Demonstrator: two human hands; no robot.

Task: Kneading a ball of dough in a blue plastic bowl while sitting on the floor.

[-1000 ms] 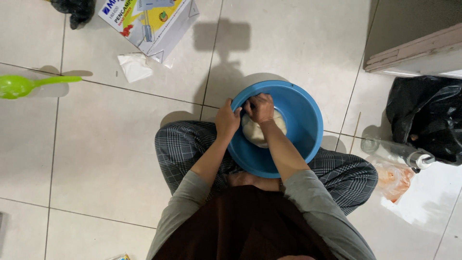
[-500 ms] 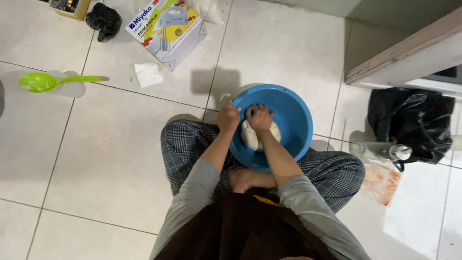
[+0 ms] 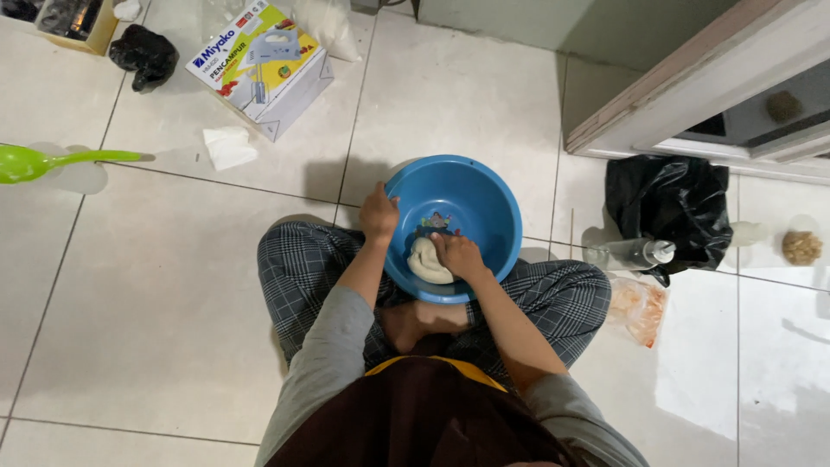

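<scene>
Seated cross-legged on the tiled floor [image 3: 156, 294], the person grips the rim of the blue bowl [image 3: 484, 195] with the left hand [image 3: 379, 214] while the right hand [image 3: 458, 255], fingers curled, presses the pale dough [image 3: 424, 262] lying inside the bowl.

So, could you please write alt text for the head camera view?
Seen from above, a person sitting cross-legged on a tiled floor presses the right hand into pale dough in a blue bowl, left hand on its rim. A box lies nearby.
</scene>
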